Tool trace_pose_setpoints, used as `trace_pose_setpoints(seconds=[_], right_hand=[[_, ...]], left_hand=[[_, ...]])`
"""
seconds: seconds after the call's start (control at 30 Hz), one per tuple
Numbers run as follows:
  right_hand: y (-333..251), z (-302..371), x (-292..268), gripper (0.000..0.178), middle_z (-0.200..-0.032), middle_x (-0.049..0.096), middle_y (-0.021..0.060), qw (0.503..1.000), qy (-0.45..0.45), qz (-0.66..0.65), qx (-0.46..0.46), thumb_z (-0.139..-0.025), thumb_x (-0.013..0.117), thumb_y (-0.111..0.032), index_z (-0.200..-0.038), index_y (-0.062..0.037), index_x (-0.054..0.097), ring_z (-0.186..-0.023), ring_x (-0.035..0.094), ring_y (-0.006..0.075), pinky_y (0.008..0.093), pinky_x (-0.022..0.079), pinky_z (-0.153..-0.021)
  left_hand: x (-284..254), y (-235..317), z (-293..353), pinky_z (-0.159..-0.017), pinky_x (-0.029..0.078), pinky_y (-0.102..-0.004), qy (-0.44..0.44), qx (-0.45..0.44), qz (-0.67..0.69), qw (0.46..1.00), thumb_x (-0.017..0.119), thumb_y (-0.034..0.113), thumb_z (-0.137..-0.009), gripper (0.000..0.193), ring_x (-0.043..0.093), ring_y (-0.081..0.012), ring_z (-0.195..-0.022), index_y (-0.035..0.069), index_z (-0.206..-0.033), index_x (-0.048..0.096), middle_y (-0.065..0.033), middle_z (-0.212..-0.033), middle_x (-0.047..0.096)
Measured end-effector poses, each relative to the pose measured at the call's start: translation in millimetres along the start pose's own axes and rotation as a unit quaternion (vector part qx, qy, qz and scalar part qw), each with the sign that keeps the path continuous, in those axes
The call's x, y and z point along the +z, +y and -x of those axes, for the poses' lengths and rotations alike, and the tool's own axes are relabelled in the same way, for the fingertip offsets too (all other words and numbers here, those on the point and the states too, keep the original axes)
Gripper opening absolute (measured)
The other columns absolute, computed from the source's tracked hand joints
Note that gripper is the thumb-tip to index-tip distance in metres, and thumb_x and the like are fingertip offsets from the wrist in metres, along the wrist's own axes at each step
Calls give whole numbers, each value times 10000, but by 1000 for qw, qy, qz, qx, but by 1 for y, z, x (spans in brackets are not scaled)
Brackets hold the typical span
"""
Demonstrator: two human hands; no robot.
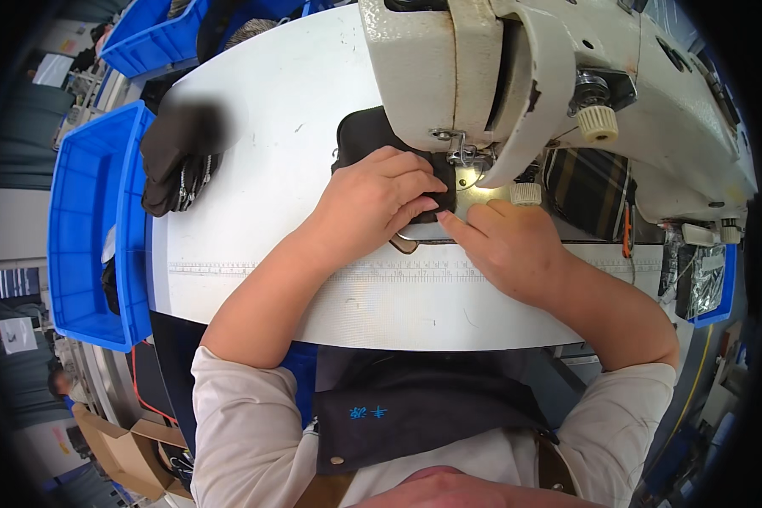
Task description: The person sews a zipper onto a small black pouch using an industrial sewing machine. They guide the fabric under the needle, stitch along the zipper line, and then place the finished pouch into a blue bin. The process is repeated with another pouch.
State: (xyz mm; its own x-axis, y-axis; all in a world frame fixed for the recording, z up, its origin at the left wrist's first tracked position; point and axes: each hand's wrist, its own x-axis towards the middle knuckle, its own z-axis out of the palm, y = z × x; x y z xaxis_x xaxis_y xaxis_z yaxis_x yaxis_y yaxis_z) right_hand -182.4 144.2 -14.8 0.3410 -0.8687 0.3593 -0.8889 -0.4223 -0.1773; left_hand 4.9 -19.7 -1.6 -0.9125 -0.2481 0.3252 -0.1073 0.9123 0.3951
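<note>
A dark fabric piece (368, 131) with rounded corners lies flat on the white sewing table, its right edge beside the needle and presser foot (466, 155) of a cream sewing machine (423, 76). My left hand (377, 199) rests over the piece, fingers bent and pressed together on its near right part. On the other side, my right hand (512, 245) has its fingers curled, and its thumb and index finger meet the same edge close to the left fingertips. The hands hide much of the fabric's near side. A small lamp lights the needle plate.
Dark zippered pouches (178, 161) sit at the table's left edge, next to a blue bin (131, 229). Striped dark fabric (588, 193) lies under the machine arm, near an orange-handled tool (627, 229). A printed ruler (381, 271) crosses the white table (254, 296).
</note>
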Motion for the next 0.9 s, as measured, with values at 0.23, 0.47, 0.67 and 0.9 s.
trace_pose_setpoints(seconds=[0.23,0.47,0.67,0.9], right_hand=[[-3,-5,5,354,-824,590,53,998,17,49,37,-825,701,-83,-1171,-16,727,-677,636,225,368,509,-572],[0,-8,12,290,-807,543,-14,992,42,110,43,-835,762,-123,-1125,-128,770,-733,605,138,296,479,-436],[-1,-8,12,332,-817,550,-17,993,41,97,45,-806,764,-116,-1138,-129,770,-762,619,140,290,491,-449],[-1,-7,10,353,-820,550,-14,994,37,88,50,-795,762,-116,-1148,-129,767,-769,624,140,287,501,-460]], left_hand=[[2,-4,-6,-798,593,-354,16,-19,-18,1000,774,186,-885,166,673,-223,-1025,120,-1037,769,9,-1090,724],[5,-5,-9,-799,592,-355,41,-14,-13,999,769,179,-890,158,674,-228,-1012,119,-1035,772,8,-1090,722],[9,-11,-7,-812,592,-355,34,2,1,999,768,169,-887,161,678,-227,-1022,117,-1038,789,-2,-1085,730],[6,-7,-8,-819,592,-359,23,-23,3,999,768,164,-888,158,682,-234,-1026,115,-1037,788,-3,-1086,737]])
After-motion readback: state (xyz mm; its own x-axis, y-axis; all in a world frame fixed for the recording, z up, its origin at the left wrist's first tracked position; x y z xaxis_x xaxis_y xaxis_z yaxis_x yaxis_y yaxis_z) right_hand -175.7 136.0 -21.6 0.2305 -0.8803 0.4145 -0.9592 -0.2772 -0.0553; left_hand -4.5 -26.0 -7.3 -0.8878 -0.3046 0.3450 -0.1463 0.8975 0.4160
